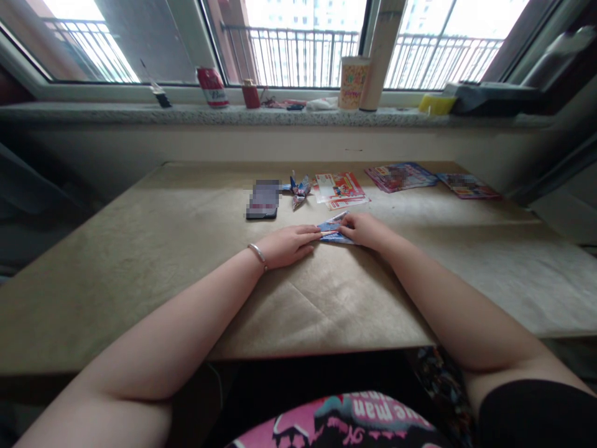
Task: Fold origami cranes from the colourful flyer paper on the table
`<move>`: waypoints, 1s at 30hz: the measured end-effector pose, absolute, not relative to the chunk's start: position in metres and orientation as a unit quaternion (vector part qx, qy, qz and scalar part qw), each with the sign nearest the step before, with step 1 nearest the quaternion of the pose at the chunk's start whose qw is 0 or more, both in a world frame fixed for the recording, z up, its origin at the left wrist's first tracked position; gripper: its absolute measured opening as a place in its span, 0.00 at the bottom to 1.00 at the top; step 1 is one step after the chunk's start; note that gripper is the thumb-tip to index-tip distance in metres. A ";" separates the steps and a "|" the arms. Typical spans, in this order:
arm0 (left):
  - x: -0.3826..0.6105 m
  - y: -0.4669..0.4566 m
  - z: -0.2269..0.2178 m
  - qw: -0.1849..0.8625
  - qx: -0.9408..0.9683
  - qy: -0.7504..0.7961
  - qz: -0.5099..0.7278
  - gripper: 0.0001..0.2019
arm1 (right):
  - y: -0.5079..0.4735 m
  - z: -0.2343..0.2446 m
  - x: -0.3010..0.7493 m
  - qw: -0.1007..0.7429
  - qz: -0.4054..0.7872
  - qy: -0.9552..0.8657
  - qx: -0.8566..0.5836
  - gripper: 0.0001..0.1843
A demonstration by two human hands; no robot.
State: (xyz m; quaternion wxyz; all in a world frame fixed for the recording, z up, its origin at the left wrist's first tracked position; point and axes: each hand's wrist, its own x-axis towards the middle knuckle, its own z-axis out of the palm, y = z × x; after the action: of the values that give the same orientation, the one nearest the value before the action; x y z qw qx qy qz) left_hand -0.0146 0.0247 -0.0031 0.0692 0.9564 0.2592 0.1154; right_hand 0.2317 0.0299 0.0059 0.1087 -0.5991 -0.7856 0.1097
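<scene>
A small folded piece of printed blue paper (pixel 334 229) lies flat on the brown paper-covered table (pixel 186 249). My left hand (pixel 289 244), with a bracelet on its wrist, rests beside it, fingers together and pressing its left edge. From the right, my right hand (pixel 365 229) lies over the paper, its fingers curled down on it. Both hands hold the paper against the table.
A dark phone (pixel 263 200) lies behind my left hand, with a folded paper crane (pixel 300 190) beside it. Printed sheets (pixel 339 188) (pixel 401 177) (pixel 469 185) lie farther back right. The windowsill holds a red can (pixel 212 87), a cup (pixel 353 82) and small items.
</scene>
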 end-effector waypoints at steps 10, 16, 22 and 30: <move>-0.015 0.021 0.000 0.046 0.951 0.275 0.134 0.19 | 0.036 0.007 0.241 0.071 0.082 -0.762 -0.639 0.14; -0.014 0.021 0.001 0.033 0.955 0.276 0.100 0.24 | 0.031 0.016 0.245 0.034 0.063 -0.756 -0.651 0.16; -0.012 0.015 0.009 0.046 0.961 0.268 0.049 0.31 | 0.014 0.031 0.241 0.073 -0.120 -0.835 -0.531 0.22; -0.005 0.014 0.003 0.031 0.964 0.261 0.045 0.30 | 0.010 0.020 0.217 0.046 -0.077 -0.882 -0.463 0.22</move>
State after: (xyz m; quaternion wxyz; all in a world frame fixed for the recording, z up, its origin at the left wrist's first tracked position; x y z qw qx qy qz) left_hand -0.0048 0.0137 0.0030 0.0312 0.9637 0.2614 0.0453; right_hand 0.2172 0.0104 0.0195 0.0463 -0.4634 -0.8816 -0.0769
